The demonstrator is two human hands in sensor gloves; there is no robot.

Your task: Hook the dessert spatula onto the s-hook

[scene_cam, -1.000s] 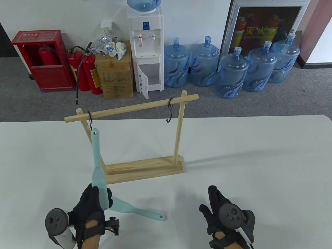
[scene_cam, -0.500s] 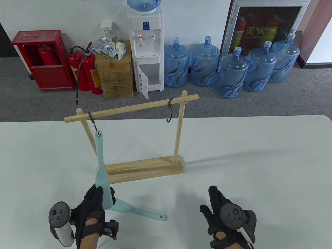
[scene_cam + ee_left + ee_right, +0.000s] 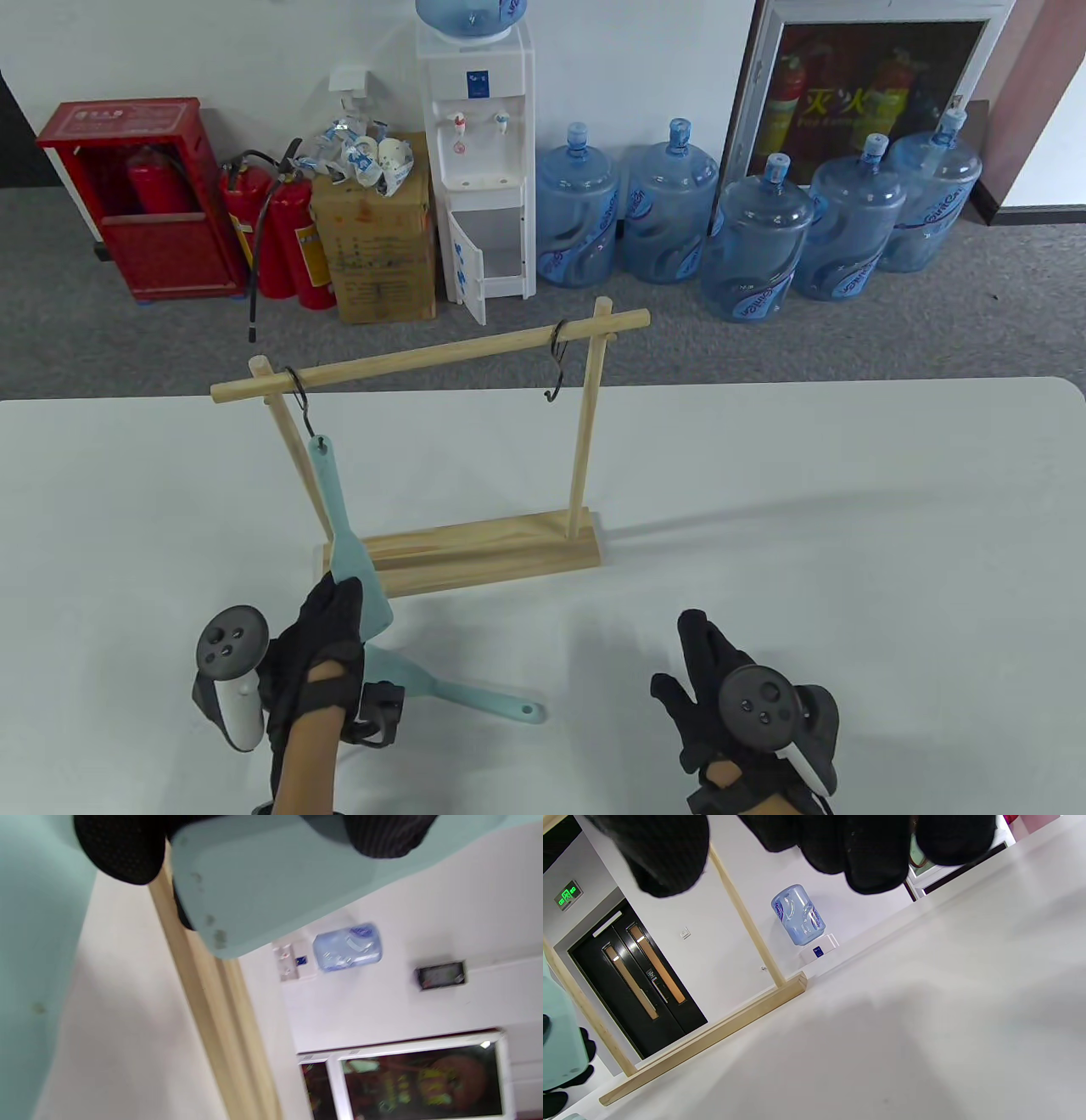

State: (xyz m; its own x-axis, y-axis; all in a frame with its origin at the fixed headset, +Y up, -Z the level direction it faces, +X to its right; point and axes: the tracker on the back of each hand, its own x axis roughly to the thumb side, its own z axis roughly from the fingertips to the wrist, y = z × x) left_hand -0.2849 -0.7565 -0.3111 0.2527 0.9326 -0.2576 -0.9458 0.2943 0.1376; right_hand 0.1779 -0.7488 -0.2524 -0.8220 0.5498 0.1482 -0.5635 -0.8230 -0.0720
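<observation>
A wooden rack [image 3: 475, 556] stands mid-table with two black S-hooks on its rail. My left hand [image 3: 327, 620] grips the blade of a pale teal dessert spatula [image 3: 335, 509]; the hole at its handle end sits at the tip of the left S-hook [image 3: 304, 406]. The blade fills the top of the left wrist view [image 3: 271, 887] between my fingers [image 3: 123, 844]. A second teal spatula [image 3: 458, 689] lies flat on the table by my left wrist. The right S-hook [image 3: 557, 361] hangs empty. My right hand [image 3: 708, 671] rests on the table, holding nothing, fingers spread.
The white table [image 3: 848, 526] reaches its far edge just behind the rack. In the right wrist view the rack's base [image 3: 712, 1035] lies to the left of my fingers. Water bottles and a dispenser stand on the floor beyond.
My left hand moved forward and right with the spatula. The handle end slid from beside the hook down to the hook's tip. The right hand stayed put.
</observation>
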